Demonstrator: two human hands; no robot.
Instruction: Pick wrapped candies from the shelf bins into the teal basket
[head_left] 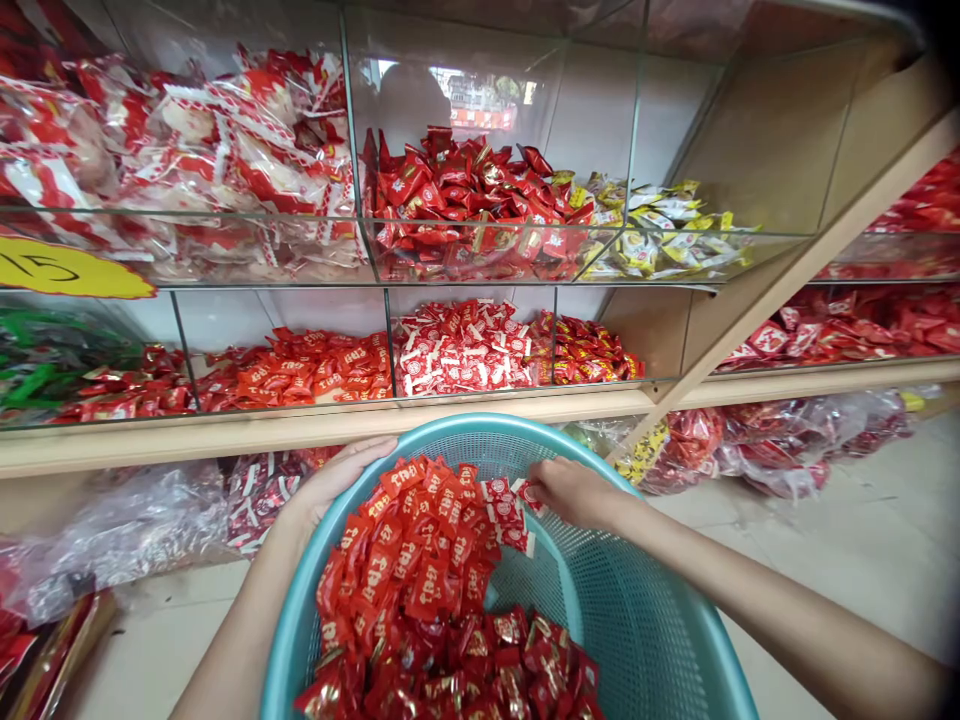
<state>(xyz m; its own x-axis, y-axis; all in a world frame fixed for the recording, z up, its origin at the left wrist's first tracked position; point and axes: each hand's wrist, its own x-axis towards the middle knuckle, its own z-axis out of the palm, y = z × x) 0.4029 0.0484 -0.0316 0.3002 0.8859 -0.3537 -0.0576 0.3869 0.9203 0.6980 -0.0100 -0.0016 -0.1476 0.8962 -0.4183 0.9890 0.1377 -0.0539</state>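
A teal mesh basket [652,590] holds orange-red packets [420,540], dark red shiny packets [480,670] and a few red-and-white packets [508,515]. My left hand [337,480] lies against the outside of the basket's left rim, fingers along the edge. Inside the basket, near its far right side, my right hand [566,490] is closed on a red-and-white packet, with similar packets just left of it. The basket's far rim is close to the lower shelf edge.
Glass-fronted shelves hold wrapped sweets: red packets [465,195], yellow-and-white packets [645,235] and red-and-white packets [465,345]. A wooden shelf edge [225,435] runs behind the basket. Plastic bags [150,520] lie underneath, on both sides. A yellow sign [67,268] hangs left.
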